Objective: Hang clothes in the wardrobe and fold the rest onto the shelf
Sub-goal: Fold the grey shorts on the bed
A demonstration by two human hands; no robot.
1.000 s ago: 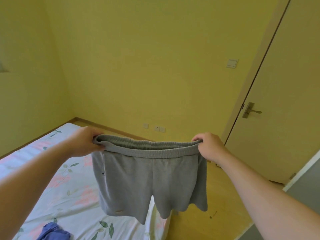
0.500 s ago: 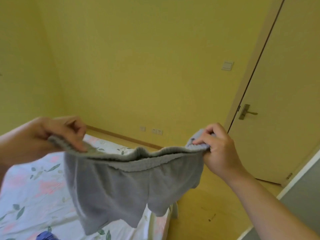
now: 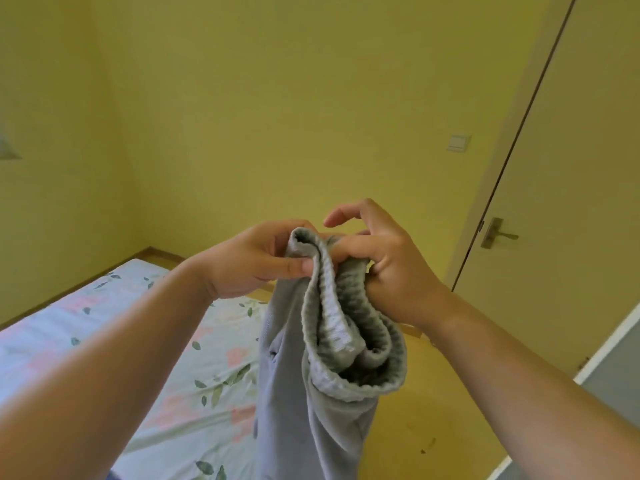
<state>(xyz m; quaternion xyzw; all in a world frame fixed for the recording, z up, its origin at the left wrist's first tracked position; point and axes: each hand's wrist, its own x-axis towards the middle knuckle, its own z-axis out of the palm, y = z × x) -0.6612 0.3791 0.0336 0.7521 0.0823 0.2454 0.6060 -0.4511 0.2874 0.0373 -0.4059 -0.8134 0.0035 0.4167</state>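
Grey sweat shorts (image 3: 311, 393) hang in the air in front of me, folded in half lengthwise with the two ends of the elastic waistband brought together at the top. My left hand (image 3: 252, 261) pinches the left side of the joined waistband between thumb and fingers. My right hand (image 3: 384, 268) grips the right side, its index finger and thumb lifted off the cloth. The legs of the shorts drop out of the frame at the bottom. No wardrobe or shelf is in view.
A bed with a floral sheet (image 3: 104, 334) lies below on the left. A closed door with a lever handle (image 3: 495, 233) stands at right, a light switch (image 3: 459, 143) beside it. Yellow walls and wooden floor (image 3: 433, 410) surround me.
My hands have come together, folding the spread shorts in half so the waistband ends meet. The shorts now hang as a narrow doubled strip.
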